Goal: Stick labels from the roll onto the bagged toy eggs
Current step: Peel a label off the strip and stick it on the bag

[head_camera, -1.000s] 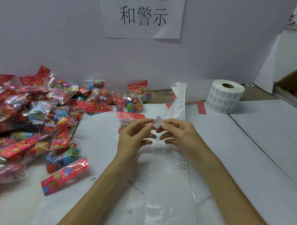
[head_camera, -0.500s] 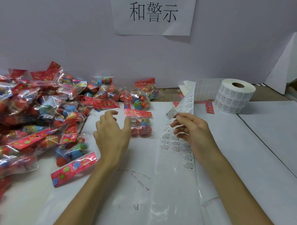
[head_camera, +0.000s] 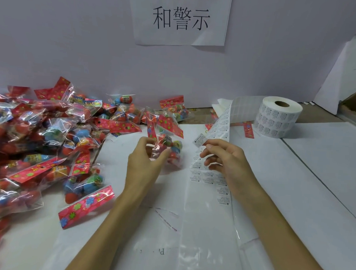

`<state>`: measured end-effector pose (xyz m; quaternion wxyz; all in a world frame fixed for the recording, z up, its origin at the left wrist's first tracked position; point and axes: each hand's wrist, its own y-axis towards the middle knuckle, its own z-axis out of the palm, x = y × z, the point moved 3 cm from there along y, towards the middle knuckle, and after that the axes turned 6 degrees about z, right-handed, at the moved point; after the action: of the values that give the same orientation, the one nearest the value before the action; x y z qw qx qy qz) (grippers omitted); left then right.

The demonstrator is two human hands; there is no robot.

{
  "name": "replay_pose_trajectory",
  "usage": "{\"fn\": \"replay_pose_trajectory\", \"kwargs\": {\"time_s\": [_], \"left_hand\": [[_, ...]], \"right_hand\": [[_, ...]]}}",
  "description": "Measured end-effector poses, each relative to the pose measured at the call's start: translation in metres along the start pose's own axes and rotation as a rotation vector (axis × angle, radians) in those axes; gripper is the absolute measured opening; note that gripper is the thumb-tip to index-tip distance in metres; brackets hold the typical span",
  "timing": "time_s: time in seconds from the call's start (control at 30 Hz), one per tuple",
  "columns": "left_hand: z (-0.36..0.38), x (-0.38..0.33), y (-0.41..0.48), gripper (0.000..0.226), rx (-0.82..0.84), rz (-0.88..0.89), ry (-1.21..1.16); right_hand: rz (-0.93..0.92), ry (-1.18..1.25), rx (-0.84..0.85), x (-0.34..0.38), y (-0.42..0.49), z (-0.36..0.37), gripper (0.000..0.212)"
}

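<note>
My left hand (head_camera: pixel 146 160) grips a clear bag of toy eggs (head_camera: pixel 169 146) with a red flowered header, lifted a little off the white table. My right hand (head_camera: pixel 224 156) pinches one small peeled label (head_camera: pixel 199 140) at its fingertips, just right of that bag. The label strip (head_camera: pixel 219 126) runs from under my right hand back to the white label roll (head_camera: pixel 277 116) at the rear right. A big pile of bagged toy eggs (head_camera: pixel 42 134) covers the left side.
A white wall with a printed paper sign (head_camera: pixel 180 17) stands close behind the table. Spent shiny backing strip (head_camera: pixel 208 226) trails toward me between my arms. A cardboard box edge (head_camera: pixel 353 104) shows at the far right. One bag (head_camera: pixel 84 200) lies near my left forearm.
My left hand has left the label, reached to the bags and picked one up. My right hand keeps the peeled label pinched and has barely moved.
</note>
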<state>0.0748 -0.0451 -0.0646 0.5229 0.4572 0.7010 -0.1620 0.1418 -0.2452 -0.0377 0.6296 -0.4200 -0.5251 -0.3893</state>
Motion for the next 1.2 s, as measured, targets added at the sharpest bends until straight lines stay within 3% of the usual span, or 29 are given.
{"fn": "replay_pose_trajectory", "kwargs": {"time_s": [0.1,0.27,0.43,0.77,1.2], "left_hand": [[0.003,-0.004,-0.003,0.03,0.015,-0.132,-0.287],[0.014,-0.004,-0.007,0.048,0.125,-0.35,-0.772],[0.016,-0.006,-0.006,0.04,0.191,-0.405,-0.952],[0.015,-0.012,-0.004,0.037,0.263,-0.296,-0.891],[0.016,-0.011,-0.002,0.036,0.256,-0.33,-0.866]], "right_hand": [[0.018,0.005,-0.002,-0.004,0.001,0.001,0.016],[0.027,0.036,0.044,-0.006,0.002,0.006,0.017],[0.035,0.092,0.077,-0.009,0.002,0.009,0.018],[0.02,0.043,0.105,-0.012,0.003,0.013,0.02],[0.021,0.054,0.137,-0.011,0.001,0.015,0.02]]}}
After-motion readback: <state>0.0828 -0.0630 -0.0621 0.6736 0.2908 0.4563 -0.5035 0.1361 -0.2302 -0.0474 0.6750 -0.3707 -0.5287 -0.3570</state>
